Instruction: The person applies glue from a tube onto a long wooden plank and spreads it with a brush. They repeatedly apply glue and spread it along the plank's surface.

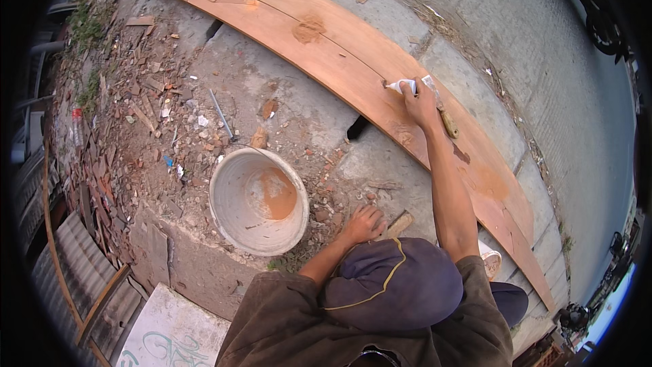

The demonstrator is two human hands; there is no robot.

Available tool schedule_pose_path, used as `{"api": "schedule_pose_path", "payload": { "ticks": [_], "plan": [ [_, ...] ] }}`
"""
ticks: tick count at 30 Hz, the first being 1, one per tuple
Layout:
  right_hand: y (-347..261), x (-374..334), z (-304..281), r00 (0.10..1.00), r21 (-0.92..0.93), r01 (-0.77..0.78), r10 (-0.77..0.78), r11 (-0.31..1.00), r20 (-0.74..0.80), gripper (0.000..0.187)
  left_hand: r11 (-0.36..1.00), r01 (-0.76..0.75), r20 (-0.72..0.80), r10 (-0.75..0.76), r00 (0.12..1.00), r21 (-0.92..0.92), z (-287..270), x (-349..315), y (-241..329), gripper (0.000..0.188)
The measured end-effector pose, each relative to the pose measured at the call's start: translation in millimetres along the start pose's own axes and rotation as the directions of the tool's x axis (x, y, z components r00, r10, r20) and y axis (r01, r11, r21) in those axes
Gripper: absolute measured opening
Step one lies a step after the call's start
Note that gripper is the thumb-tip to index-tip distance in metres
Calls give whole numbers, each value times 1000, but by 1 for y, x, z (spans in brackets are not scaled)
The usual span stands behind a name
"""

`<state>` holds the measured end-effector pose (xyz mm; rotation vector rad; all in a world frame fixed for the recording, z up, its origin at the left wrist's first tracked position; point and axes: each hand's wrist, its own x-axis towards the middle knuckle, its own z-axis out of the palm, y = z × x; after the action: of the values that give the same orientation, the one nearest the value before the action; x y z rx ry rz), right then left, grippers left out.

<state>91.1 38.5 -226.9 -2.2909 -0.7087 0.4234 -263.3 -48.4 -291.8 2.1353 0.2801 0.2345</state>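
My right hand [419,103] is closed on a white squeeze bottle [406,86], its pointed nozzle tilted down at the seam between two long reddish wooden boards [292,47]. Beside that hand, a putty knife [448,124] with a wooden handle lies on the wood; whether my fingers touch its blade cannot be made out. My left hand [365,224] is held low in front of my knee, fingers spread and holding nothing. A short wooden piece [401,224] is just to its right. Patches of brown dust [309,29] lie on the boards.
A large whitish bucket [224,194] with orange-brown residue stands left of my left hand. Brick rubble and scraps [156,109] cover the ground at left. A small white tub [490,261] sits by my right elbow. Beyond the boards runs a paved road [543,81].
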Motion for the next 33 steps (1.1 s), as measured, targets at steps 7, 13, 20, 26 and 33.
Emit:
{"api": "schedule_pose_path", "payload": {
  "ticks": [7, 13, 20, 26, 33],
  "plan": [
    [0, -2, -3, 1000, -6, -2, 2, 1000, 1, 39, 1000, 24, 32, -24, 999, -15, 2, -3, -3, 27],
    [-2, 3, -2, 1000, -19, 3, -3, 1000, -22, 39, 1000, 24, 15, -24, 1000, 7, 1, -3, -1, 27],
    [17, -4, -4, 999, -32, -19, 18, 999, -32, 37, 999, 27, 45, -26, 999, -24, 0, 0, -2, 27],
    [17, -16, -12, 999, -4, -32, 32, 999, -44, 36, 999, 28, 42, -27, 999, -23, 0, -2, -3, 26],
    [30, -17, -17, 997, 70, -28, 33, 997, -68, 37, 1000, 18, 23, -18, 1000, -15, 1, -1, -2, 25]
  ]
}}
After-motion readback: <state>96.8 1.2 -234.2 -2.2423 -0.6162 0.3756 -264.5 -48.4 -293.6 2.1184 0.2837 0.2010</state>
